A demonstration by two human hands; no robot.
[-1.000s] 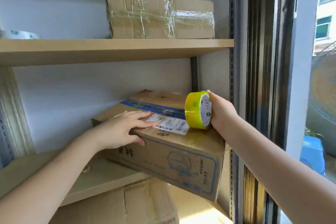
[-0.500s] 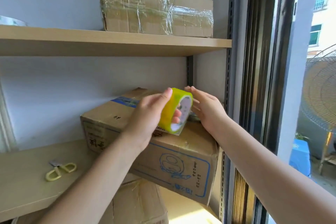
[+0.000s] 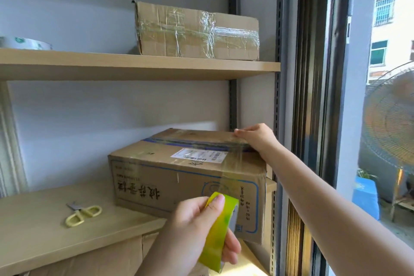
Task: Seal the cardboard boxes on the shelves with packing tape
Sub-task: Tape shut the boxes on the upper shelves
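Right hand [image 3: 257,139] lies on the top far right corner of the box [image 3: 186,181], fingers flat and pressing the free tape end onto the cardboard — an anchor, I judge, so the strip cannot peel back while it is drawn out. Left hand [image 3: 197,228] grips the yellow roll [image 3: 220,231], thumb over the outer face and fingers curled round the lower edge, held in front of the box's front face, near its lower right corner. A clear strip [image 3: 230,170] runs taut from the anchored corner, across the top, over the front edge and down toward the roll; holding the roll low and away keeps it in tension so it can lie without wrinkles. The box sits at the right end of the middle shelf [image 3: 44,226], its right front corner overhanging the shelf edge, which likely gives room to carry tape underneath. Blue tape and a white label [image 3: 198,155] are on its top. Scissors [image 3: 81,214] lie on the same shelf left of the box, well apart — within reach for the cut. On the upper shelf [image 3: 134,67] a second box [image 3: 197,31] stands near the right end, already wrapped in clear tape; a spare roll [image 3: 24,42] sits at the left edge. Judgement: the strip is begun, not yet pressed down or cut.
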